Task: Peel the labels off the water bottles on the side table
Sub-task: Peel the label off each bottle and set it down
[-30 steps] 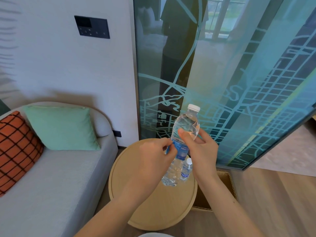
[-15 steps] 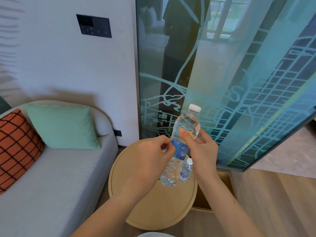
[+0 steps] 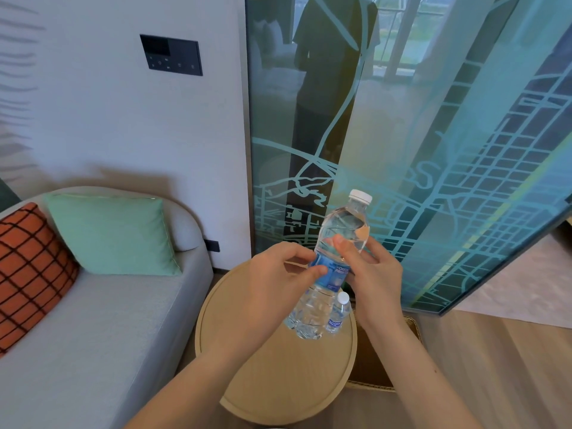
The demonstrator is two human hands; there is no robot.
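I hold a clear water bottle (image 3: 339,233) with a white cap tilted in the air above the round wooden side table (image 3: 278,366). My right hand (image 3: 368,274) grips its upper body, thumb across the front. My left hand (image 3: 275,283) pinches the left edge of the blue label (image 3: 332,274) around the bottle's middle. A second, small bottle (image 3: 339,312) with a white cap and a blue label stands upright on the table, just right of the held bottle's base.
A grey sofa (image 3: 102,320) with a green cushion (image 3: 111,233) and an orange checked cushion (image 3: 28,270) lies to the left. A patterned glass panel (image 3: 433,150) stands behind the table. A woven basket (image 3: 371,376) sits on the floor right of the table.
My left thumb and fingers have shifted slightly along the label's left edge. The bottle and my right hand have stayed nearly still.
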